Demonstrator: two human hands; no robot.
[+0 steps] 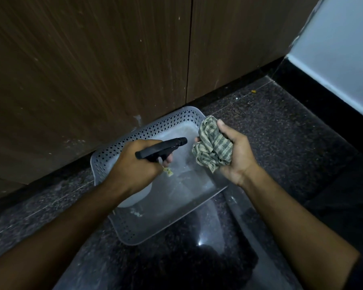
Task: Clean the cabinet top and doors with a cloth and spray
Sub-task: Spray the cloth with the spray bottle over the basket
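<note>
Two brown wood-grain cabinet doors (88,59) stand behind one grey perforated plastic basket (147,130) on the dark speckled floor (281,132). Above the basket, the left hand (134,166) grips one black-triggered spray bottle (161,147); the right hand (237,151) clutches one crumpled striped cloth (213,147).

No readable text, labels or numbers.
</note>
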